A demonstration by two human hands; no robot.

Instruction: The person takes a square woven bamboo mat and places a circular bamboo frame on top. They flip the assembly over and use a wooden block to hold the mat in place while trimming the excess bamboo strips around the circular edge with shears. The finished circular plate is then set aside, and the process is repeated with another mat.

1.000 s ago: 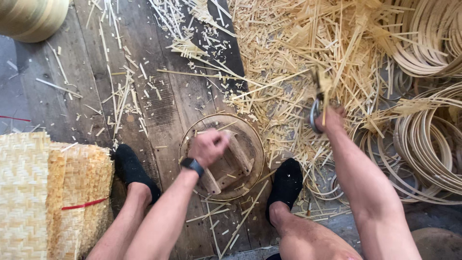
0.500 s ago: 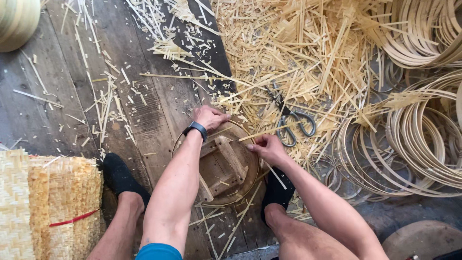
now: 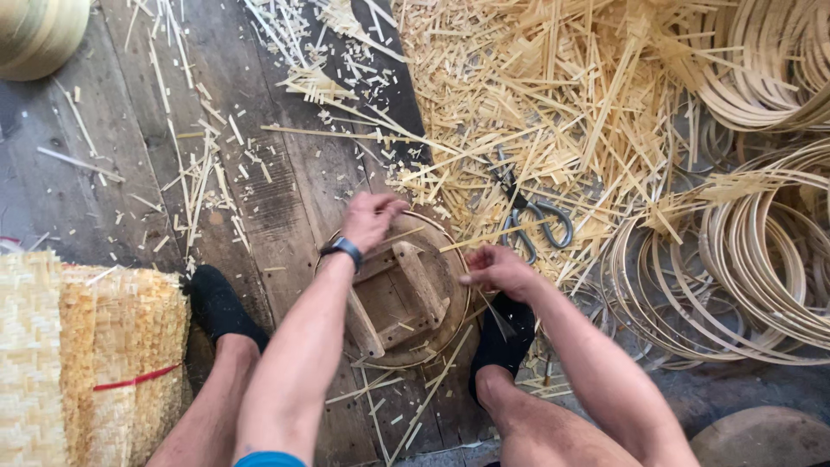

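A round wooden form (image 3: 402, 298) with crossed wooden bars lies on the plank floor between my feet, ringed by a thin bamboo hoop. My left hand (image 3: 370, 218), a dark watch on its wrist, grips the hoop at the form's far rim. My right hand (image 3: 494, 268) pinches a thin bamboo strip at the form's right rim. Grey-handled scissors (image 3: 529, 218) lie on the bamboo scraps just beyond my right hand, untouched.
A deep pile of bamboo offcuts (image 3: 553, 95) covers the floor ahead and right. Coiled bamboo hoops (image 3: 752, 259) are stacked at right. Woven mats tied with a red band (image 3: 86, 355) sit at lower left. A round basket (image 3: 39, 30) is at top left.
My right hand set the scissors down on the scraps and came back to the form's right rim. My left hand slid to the far rim of the form.
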